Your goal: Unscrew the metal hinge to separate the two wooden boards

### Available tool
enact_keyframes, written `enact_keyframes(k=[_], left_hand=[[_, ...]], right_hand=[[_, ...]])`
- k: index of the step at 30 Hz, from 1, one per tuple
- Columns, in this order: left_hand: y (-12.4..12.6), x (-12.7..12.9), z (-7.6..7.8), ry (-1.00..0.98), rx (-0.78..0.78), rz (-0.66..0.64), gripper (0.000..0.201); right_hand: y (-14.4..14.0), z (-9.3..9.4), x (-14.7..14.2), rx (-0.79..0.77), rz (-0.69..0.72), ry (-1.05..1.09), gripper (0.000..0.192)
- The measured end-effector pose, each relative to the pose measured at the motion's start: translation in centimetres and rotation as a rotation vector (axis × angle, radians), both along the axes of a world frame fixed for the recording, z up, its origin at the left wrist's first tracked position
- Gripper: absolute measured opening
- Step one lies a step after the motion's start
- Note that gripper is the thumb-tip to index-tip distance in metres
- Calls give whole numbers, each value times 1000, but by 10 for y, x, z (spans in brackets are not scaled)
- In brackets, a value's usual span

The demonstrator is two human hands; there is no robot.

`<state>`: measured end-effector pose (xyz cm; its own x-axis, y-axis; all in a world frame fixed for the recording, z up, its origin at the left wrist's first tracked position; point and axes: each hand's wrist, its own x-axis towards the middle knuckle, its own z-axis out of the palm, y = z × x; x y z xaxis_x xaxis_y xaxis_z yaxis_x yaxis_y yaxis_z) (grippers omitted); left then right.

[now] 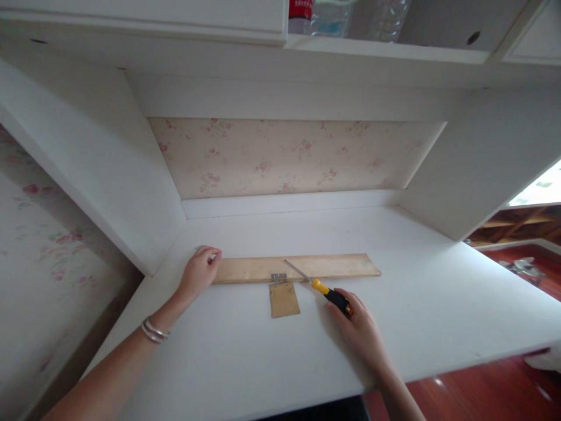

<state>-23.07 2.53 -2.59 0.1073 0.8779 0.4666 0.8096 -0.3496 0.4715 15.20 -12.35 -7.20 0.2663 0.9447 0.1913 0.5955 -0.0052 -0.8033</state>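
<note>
A long, pale wooden board (333, 265) lies flat across the white desktop. A small metal hinge (279, 276) sits at its near edge, and just below it is a small tan piece of wood (284, 300). My right hand (360, 327) is closed around the black and yellow handle of a screwdriver (322, 288), whose shaft points up and left, its tip over the board to the right of the hinge. At the board's left end, my left hand (201, 272) has thumb and fingers curled together in a pinch; whatever is between them is hidden.
White side panels (486, 152) enclose the desktop (245, 362) left and right. An overhead cabinet (144, 20) with plastic bottles (333, 17) on its open shelf hangs above. Flowered wallpaper (284, 155) covers the back. Reddish wooden floor (473, 394) shows beyond the near edge.
</note>
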Motion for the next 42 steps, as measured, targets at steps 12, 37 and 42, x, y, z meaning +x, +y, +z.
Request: enact_keyframes(k=[12, 37, 42], left_hand=[[-68, 76, -15, -16, -8, -254, 22], [-34, 114, -26, 281, 32, -154, 33], [-34, 117, -25, 315, 51, -123, 34]], right_hand=[[25, 39, -20, 293, -332, 894, 35], [140, 137, -97, 459, 124, 55, 42], [144, 137, -98, 400, 205, 16, 41]])
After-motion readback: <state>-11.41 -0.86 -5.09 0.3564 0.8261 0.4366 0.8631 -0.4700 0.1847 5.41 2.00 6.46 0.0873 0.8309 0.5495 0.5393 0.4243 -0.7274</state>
